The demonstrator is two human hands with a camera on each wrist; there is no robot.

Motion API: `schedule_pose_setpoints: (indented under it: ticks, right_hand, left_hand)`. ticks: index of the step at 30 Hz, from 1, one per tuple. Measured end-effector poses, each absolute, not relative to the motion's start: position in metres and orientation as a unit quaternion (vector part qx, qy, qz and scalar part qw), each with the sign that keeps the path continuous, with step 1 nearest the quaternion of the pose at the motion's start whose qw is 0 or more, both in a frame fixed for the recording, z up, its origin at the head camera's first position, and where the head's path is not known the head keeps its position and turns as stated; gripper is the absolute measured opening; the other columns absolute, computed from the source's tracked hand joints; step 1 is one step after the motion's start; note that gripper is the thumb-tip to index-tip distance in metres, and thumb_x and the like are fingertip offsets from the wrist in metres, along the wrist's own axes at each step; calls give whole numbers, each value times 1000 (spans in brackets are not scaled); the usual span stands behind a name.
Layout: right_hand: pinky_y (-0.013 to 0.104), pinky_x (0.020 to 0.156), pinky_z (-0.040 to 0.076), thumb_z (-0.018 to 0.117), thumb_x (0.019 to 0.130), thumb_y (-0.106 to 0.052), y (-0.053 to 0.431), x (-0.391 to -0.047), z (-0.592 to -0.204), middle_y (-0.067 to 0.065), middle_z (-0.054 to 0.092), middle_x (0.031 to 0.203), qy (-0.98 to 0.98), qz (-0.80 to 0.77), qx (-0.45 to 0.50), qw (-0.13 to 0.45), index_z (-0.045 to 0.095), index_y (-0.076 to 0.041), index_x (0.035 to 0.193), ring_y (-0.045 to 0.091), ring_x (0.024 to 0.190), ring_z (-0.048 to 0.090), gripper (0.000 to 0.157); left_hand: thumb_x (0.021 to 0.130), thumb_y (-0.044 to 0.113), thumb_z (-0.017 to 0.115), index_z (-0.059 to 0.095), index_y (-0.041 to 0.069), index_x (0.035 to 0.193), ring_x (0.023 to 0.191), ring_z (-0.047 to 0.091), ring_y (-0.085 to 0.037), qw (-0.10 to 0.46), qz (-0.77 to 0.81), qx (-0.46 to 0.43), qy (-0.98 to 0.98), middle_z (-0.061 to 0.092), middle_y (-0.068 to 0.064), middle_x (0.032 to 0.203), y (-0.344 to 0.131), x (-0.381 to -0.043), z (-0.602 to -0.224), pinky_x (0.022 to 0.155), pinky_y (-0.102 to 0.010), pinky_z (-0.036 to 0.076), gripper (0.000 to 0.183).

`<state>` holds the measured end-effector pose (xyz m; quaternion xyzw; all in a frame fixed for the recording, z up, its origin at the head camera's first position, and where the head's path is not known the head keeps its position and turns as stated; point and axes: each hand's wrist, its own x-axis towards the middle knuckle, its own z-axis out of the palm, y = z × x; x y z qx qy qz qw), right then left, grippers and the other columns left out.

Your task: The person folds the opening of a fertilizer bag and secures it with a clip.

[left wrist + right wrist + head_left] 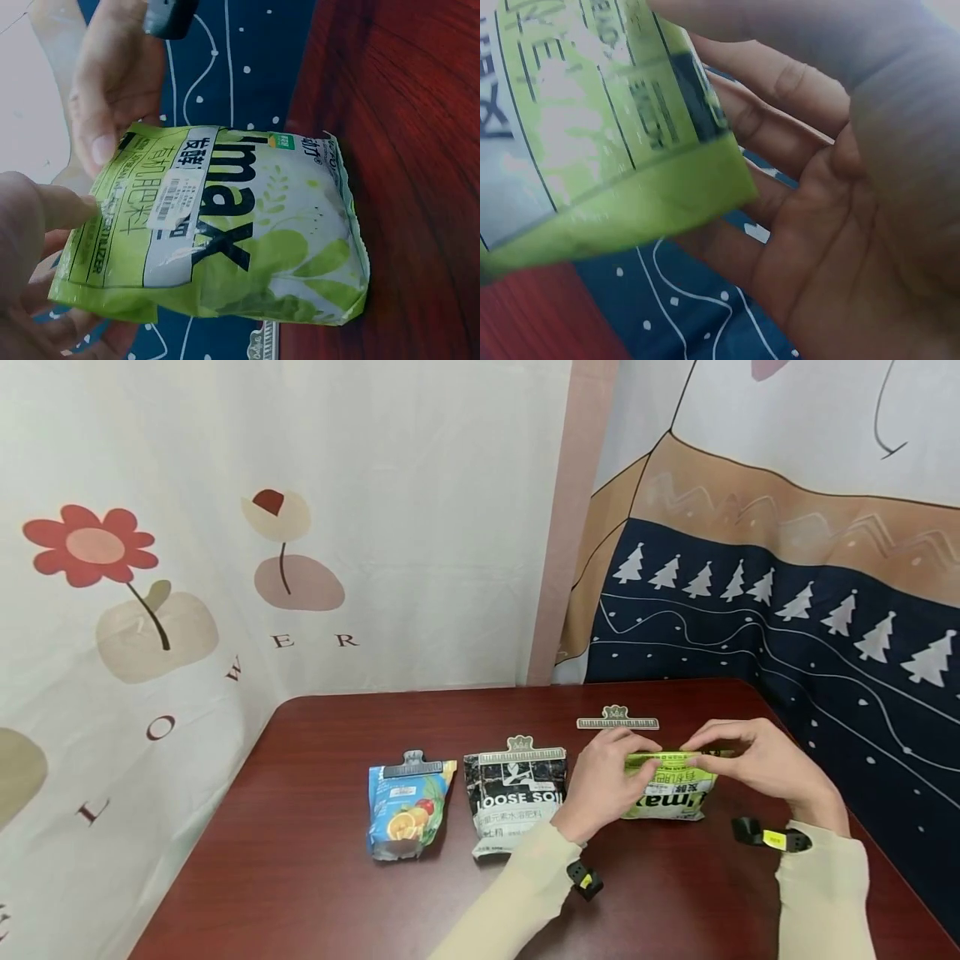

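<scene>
A green and white bag [670, 793] printed "max" stands at the right of the table, its top edge between both hands. My left hand [606, 781] pinches the top edge near its left part, thumb in front and fingers behind. My right hand [768, 766] pinches the same edge further right. In the left wrist view the bag [247, 225] fills the middle, with a white barcode label on its front. The right wrist view shows the bag's green upper corner [697, 180] against the fingers. Behind the bag lies a loose silver wide clip [617, 722].
Left of the hands stands a black and white "LOOSE SOIL" bag [517, 806] with a silver clip [521, 752] on its top. Further left is a blue fruit-printed bag [405, 818] with a dark clip [412, 765]. Printed curtains hang behind the brown table [315, 877].
</scene>
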<state>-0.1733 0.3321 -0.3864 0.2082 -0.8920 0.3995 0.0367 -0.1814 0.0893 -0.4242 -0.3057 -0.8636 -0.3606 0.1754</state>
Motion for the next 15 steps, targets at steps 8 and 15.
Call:
schedule_pose_setpoints:
  ticks: [8, 15]
  right_hand:
    - [25, 63, 51, 80, 88, -10, 322, -177, -388, -2, 75, 91, -889, 391, 235, 39, 82, -23, 95, 6, 82, 63, 14]
    - [25, 63, 51, 81, 88, -11, 321, -178, -387, -8, 75, 86, -893, 385, 229, 51, 81, -26, 88, 7, 78, 64, 14]
  left_hand:
    - [98, 26, 71, 80, 25, 101, 90, 55, -2, 185, -338, -327, -863, 65, 11, 95, 98, -184, -426, 76, -4, 38, 10]
    - [95, 18, 72, 81, 21, 95, 95, 62, -2, 207, -380, -341, -834, 71, 13, 90, 100, -186, -429, 84, -2, 41, 10]
